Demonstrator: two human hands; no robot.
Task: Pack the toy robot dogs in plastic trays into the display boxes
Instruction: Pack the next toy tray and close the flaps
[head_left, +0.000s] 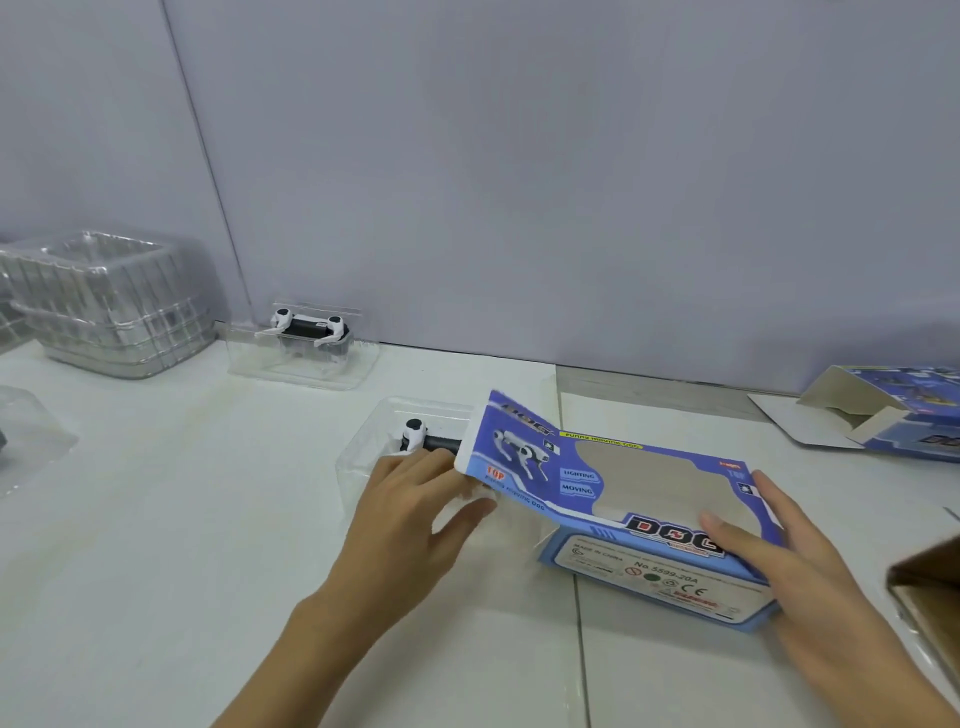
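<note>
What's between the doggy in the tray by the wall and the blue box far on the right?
Only bare white table and wall lie between the toy dog by the wall and the far blue box, seen in the head view.

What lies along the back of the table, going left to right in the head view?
Stack of clear trays → toy robot dog in a clear tray by the wall → opened blue display box at the far right.

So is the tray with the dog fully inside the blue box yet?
No, partly in. The tray and dog still stick out of the box.
</note>
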